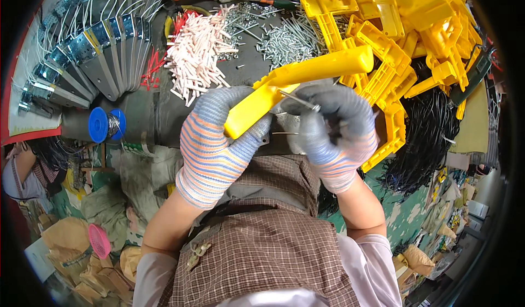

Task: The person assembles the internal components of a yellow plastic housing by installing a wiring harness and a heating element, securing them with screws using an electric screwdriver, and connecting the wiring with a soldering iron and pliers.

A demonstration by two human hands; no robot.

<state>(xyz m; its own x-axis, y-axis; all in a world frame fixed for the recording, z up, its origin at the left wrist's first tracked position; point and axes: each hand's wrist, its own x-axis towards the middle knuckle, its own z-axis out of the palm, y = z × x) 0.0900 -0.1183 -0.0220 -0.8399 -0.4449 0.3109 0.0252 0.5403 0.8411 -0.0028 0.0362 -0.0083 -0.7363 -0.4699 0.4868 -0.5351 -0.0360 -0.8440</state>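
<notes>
- The left hand [219,148], in a striped knit glove with grey-coated fingers [221,102], has its fingers clamped around the lower end of a yellow plastic handle [298,83], held above the table edge just in front of the person's chest.
- The right hand [336,135], gloved the same way, has its fingers pinched together on a thin metal screw [298,99], whose tip touches the handle's side.
- The handle looks like a stiff, light, hollow moulding; its smooth surface could slip, so the coated gloves help, and a wrap around the thick end, as now, seems the steadiest hold.
- The screw is small and easily dropped; a pinch near its head suits it best.
- Behind the hands, the dark table [246,77] carries a heap of pale pink wall plugs [194,55] and a scatter of silver screws [284,36].
- To the right lies a pile of yellow plastic parts [415,28]; below it, black cables [421,143].
- At the left, metal brackets [93,55] fan out, with a blue spool [101,124] beside them.
</notes>
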